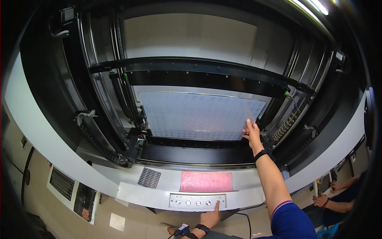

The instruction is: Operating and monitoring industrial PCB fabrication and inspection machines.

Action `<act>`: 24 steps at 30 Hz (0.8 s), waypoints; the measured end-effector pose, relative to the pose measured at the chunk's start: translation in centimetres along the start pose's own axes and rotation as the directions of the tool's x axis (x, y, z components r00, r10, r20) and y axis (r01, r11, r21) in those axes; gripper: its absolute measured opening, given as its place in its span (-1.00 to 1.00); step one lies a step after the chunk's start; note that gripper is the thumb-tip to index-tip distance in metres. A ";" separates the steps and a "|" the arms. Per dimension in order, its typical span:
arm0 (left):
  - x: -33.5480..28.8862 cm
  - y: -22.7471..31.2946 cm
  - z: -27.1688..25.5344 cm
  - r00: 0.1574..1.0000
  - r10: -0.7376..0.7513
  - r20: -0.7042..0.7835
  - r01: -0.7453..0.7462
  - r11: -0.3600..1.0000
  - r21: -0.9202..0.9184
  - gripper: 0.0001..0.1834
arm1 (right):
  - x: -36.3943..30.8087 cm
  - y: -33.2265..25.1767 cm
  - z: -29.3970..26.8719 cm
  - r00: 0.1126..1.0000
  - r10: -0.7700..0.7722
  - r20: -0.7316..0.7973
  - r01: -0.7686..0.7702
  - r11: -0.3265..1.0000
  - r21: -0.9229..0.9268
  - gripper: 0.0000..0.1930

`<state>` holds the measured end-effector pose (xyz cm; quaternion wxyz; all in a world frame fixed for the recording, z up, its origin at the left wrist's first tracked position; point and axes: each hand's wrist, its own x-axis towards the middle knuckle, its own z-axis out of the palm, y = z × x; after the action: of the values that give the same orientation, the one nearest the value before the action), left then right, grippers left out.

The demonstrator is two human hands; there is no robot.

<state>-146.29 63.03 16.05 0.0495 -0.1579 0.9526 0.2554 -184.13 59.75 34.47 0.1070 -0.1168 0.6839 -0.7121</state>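
Fingers of the right hand (251,134) lie spread and flat on the near right corner of one big pale sheet (199,116). The flat hand seems to press the corner down so the sheet sits straight on the machine bed (191,154). The sheet lies in the middle of the big machine, just under one long black bar (199,67) that crosses from left to right.

Near the person, the left hand (209,218) points up with one finger on the far-right button of the silver button panel (197,201); its other fingers are curled in. Five round buttons sit in a row there. One pink sheet (206,181) lies just behind the panel.

At the far right, another person's hands (324,195) stay well apart.
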 end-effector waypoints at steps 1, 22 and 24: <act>0.0 -0.1 0.2 0.999 -0.005 0.048 0.006 1.000 -0.009 -0.26 | 0.0 0.1 -0.1 1.000 -0.002 0.003 0.002 1.000 0.004 -0.50; 0.5 -1.2 3.8 0.979 0.119 -0.165 -0.111 0.992 0.059 -0.31 | 0.7 0.1 -0.3 0.999 0.042 -0.002 -0.042 0.999 -0.027 -0.45; 0.6 -1.2 3.6 0.987 0.114 -0.115 -0.111 0.993 0.032 -0.31 | 0.7 0.1 -0.3 0.999 0.033 0.006 -0.033 0.999 -0.028 -0.44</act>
<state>-146.42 63.66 12.24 -0.0189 -0.1180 0.9643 0.2362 -184.91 59.79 34.39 0.1193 -0.1091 0.6952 -0.7004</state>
